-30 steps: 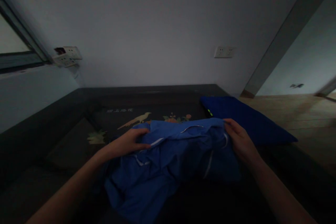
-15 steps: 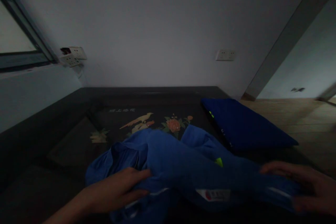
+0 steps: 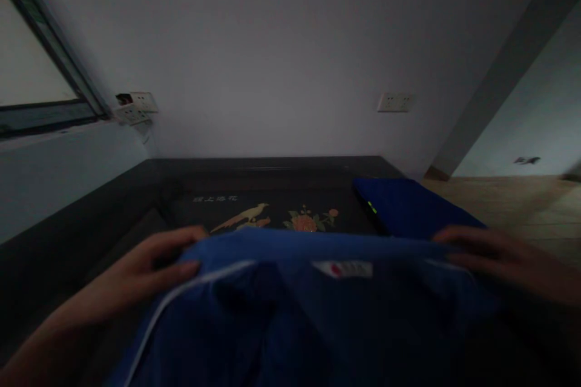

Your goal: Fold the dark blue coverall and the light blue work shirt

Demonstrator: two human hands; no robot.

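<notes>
A blue garment (image 3: 290,308) with thin white piping and a small white label (image 3: 342,268) is stretched out wide in front of me, over a dark table (image 3: 136,205). My left hand (image 3: 149,266) pinches its upper left edge, thumb on top of the cloth. My right hand (image 3: 494,257) grips the upper right edge; it is blurred, fingers curled over the fabric. The garment's lower part hangs out of view at the bottom.
The dark table carries a painted bird and flowers (image 3: 272,217). A folded dark blue item (image 3: 408,214) lies at its right side. A window (image 3: 31,72) is at left, wall sockets (image 3: 394,101) behind, wooden floor (image 3: 521,205) to the right.
The bunched garment has been lifted and pulled out flat between my hands. Both hands moved apart to its top corners and rose; the label now faces me.
</notes>
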